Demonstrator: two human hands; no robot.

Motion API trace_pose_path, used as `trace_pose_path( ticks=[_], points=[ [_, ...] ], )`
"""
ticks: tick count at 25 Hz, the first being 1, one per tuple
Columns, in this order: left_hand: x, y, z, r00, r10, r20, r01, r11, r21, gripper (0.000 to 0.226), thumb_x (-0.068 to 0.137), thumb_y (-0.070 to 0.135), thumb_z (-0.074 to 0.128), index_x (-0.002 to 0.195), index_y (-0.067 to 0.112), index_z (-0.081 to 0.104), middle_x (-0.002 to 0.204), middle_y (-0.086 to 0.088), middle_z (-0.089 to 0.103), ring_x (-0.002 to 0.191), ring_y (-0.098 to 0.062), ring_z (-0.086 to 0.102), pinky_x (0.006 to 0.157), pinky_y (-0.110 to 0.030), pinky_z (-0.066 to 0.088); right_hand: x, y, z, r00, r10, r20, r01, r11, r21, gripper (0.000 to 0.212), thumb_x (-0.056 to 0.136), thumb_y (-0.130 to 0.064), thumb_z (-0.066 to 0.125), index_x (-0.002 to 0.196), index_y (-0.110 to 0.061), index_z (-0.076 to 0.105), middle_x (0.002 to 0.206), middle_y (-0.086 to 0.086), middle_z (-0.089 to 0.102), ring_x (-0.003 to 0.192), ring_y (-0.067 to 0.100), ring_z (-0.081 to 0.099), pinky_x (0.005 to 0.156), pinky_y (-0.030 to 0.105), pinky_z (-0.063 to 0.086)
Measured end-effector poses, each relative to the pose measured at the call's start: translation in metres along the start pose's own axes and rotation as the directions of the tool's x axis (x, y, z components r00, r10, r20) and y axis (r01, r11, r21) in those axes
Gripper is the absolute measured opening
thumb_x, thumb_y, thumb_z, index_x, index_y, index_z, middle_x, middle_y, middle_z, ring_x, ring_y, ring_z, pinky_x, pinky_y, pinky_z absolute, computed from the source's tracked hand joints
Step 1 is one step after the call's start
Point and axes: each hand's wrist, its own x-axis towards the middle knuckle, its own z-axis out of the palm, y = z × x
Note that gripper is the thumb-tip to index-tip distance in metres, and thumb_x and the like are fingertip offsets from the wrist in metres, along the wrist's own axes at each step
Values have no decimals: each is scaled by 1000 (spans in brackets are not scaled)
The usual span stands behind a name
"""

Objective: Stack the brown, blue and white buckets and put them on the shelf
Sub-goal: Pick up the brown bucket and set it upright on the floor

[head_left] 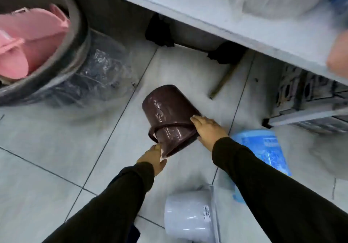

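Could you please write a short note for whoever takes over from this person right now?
Left hand grips the rim of the brown bucket, which is tipped, base pointing away; right hand is flat on its side near the rim. White bucket and blue bucket lie on the floor, unstacked. Shelf is above. Done: nothing stacked. Left: nest all three, then shelve.

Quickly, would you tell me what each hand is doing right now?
Left hand: gripping the rim of the brown bucket.
Right hand: open, laid flat on the same bucket's side.
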Motion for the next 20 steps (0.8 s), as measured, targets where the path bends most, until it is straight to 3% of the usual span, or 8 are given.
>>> trace_pose_path(
  ticks=[2, 5, 8, 11, 13, 15, 18, 20],
  points=[
    [23, -13, 19, 999, -18, 27, 20, 995, -93, 62, 90, 30, 58, 145, 18, 31, 140, -7, 53, 124, -29, 54, 105, -39, 44, 14, 3, 15, 999, -26, -34, 26, 1000, 16, 79, 90, -13, 61, 156, -25, 20, 162, 1, 27, 138, 33, 41, 110, 50, 40],
    [41, -25, 24, 999, 42, -29, -46, 990, -133, 32, 87, 35, 58, 115, 22, 51, 112, 0, 68, 106, -27, 64, 92, -40, 51, 17, 12, 31, 993, -31, -110, 36, 998, 46, 69, 92, -22, 59, 153, -32, 28, 148, 0, 47, 122, 32, 56, 95, 48, 52],
    [36, -22, -23, 967, 164, -193, -164, 986, 20, 24, 84, 45, 57, 104, 32, 54, 98, 9, 68, 89, -18, 67, 81, -33, 54, 15, 16, 24, 972, -22, -233, 43, 995, 86, 56, 96, -32, 54, 149, -30, 36, 141, 1, 55, 116, 32, 61, 88, 46, 55],
    [39, -16, -87, 751, 376, -543, -366, 921, 132, 39, 88, 32, 57, 126, 31, 55, 118, 5, 64, 106, -17, 60, 92, -31, 49, 29, 13, -11, 930, 136, -342, -49, 966, 253, 48, 99, -38, 46, 145, -25, 40, 131, 9, 61, 109, 35, 64, 88, 44, 54],
    [48, -16, -118, 690, 388, -611, -422, 901, 96, 53, 87, 18, 57, 139, 28, 49, 136, 2, 52, 125, -17, 48, 107, -30, 41, 41, 3, -24, 906, 230, -355, -97, 930, 354, 45, 99, -38, 47, 141, -20, 44, 119, 13, 67, 103, 37, 66, 86, 43, 54],
    [61, -25, -127, 753, 306, -582, -351, 936, 38, 66, 82, 12, 60, 144, 26, 42, 146, -2, 40, 134, -23, 41, 114, -36, 36, 55, -9, -27, 893, 333, -302, -164, 867, 471, 39, 99, -37, 47, 133, -18, 49, 107, 14, 70, 96, 36, 67, 85, 43, 57],
    [73, -48, -109, 856, 45, -515, -48, 999, 7, 85, 78, 11, 63, 151, 22, 21, 154, -12, 27, 134, -39, 40, 111, -50, 39, 67, -19, -14, 819, 544, -183, -281, 657, 699, 31, 99, -31, 50, 123, -14, 56, 104, 13, 72, 95, 34, 69, 89, 42, 57],
    [74, -61, -89, 854, -188, -486, 69, 965, -253, 77, 86, 16, 59, 151, 18, 19, 153, -20, 30, 128, -45, 46, 109, -53, 41, 67, -20, -1, 757, 651, -59, -352, 482, 802, 28, 99, -27, 51, 120, -10, 58, 110, 15, 71, 99, 36, 68, 90, 42, 56]
  ],
)
